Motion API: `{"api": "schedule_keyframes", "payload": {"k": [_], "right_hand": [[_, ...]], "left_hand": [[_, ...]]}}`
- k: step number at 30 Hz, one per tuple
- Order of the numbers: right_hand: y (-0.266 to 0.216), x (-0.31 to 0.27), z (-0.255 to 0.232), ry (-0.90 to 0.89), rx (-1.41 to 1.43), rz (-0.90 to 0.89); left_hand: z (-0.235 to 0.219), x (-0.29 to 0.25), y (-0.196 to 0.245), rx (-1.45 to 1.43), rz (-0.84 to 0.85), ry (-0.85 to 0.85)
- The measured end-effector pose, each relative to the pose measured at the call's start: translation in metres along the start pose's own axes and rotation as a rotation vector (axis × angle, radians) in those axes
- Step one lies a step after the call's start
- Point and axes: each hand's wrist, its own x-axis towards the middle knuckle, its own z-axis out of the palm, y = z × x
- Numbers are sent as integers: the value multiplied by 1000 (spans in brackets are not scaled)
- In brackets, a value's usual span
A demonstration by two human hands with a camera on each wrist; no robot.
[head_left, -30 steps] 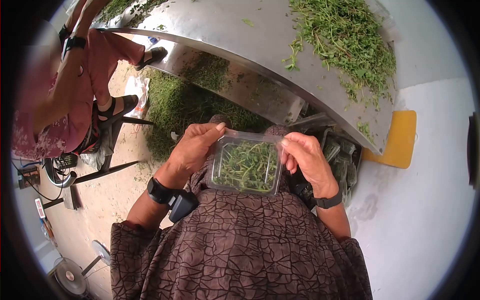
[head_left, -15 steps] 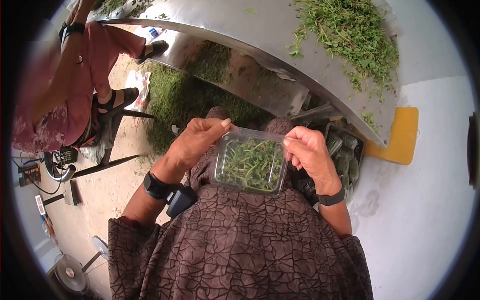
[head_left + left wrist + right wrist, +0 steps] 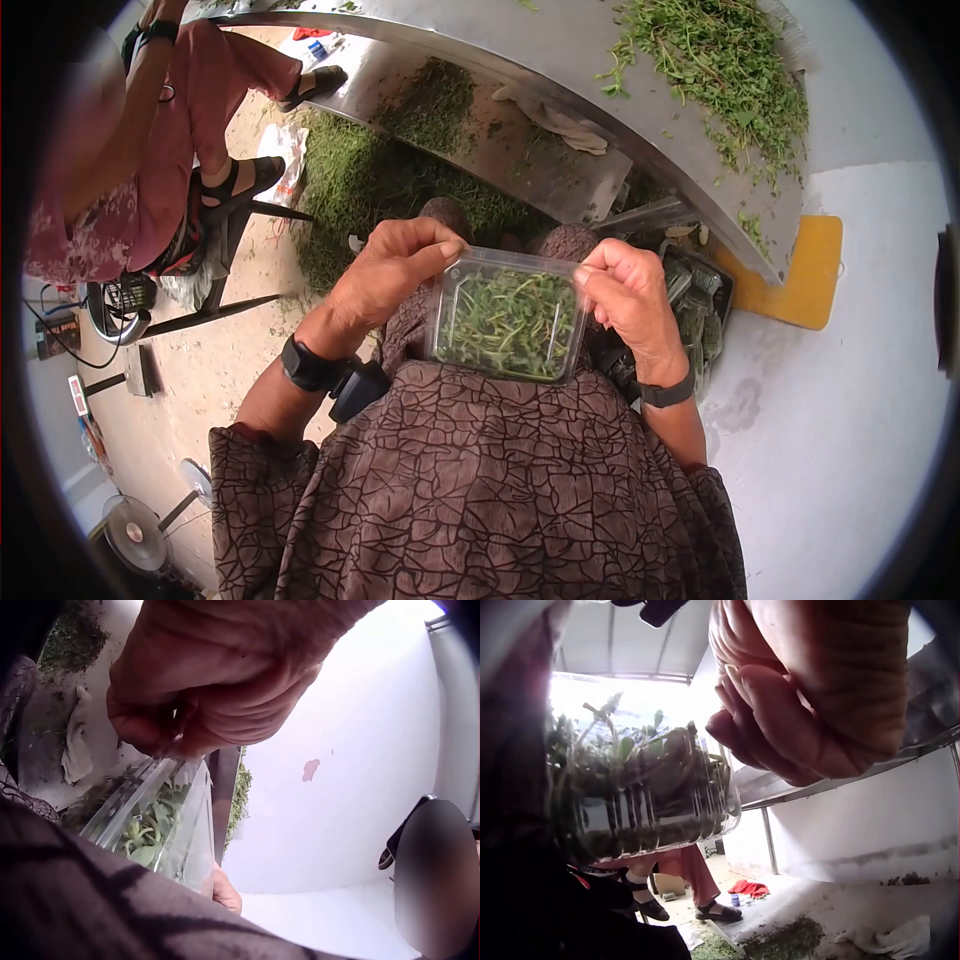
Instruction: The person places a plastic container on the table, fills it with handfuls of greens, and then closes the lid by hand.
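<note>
A clear plastic box (image 3: pixel 508 318) full of green leafy stems lies over the lap, tilted, its far edge raised between both hands. The left hand (image 3: pixel 385 275) pinches its far left corner between thumb and curled fingers. At the far right corner the right hand (image 3: pixel 635 305) pinches the rim. In the left wrist view the left hand (image 3: pixel 217 682) grips the top of the box (image 3: pixel 161 825). The right wrist view shows the box's side (image 3: pixel 645 795) with leaves inside, beside the curled fingers of the right hand (image 3: pixel 810 697).
A metal table (image 3: pixel 560 60) bears a heap of greens (image 3: pixel 720 80). Beneath it are a shelf with a white cloth (image 3: pixel 555 125) and piled greens (image 3: pixel 345 190). Filled clear boxes (image 3: pixel 700 300) stand right, near a yellow board (image 3: pixel 800 275). Another person (image 3: pixel 130 180) sits left; a fan (image 3: pixel 135 532) stands nearby.
Both hands keep their grip on the box, which has shifted slightly right in the head view. The view has moved a little, showing more of the white cloth on the shelf.
</note>
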Motion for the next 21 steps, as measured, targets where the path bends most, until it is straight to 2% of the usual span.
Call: {"api": "schedule_keyframes", "payload": {"k": [5, 9, 11, 21], "right_hand": [[-1, -5, 2, 12, 45, -28], [2, -9, 1, 16, 41, -28], [1, -13, 0, 4, 37, 31], [-10, -31, -1, 16, 39, 17]], "left_hand": [[0, -1, -3, 101, 79, -4], [2, -2, -1, 117, 91, -12], [3, -3, 1, 184, 58, 2], [3, -11, 6, 130, 90, -32]]}}
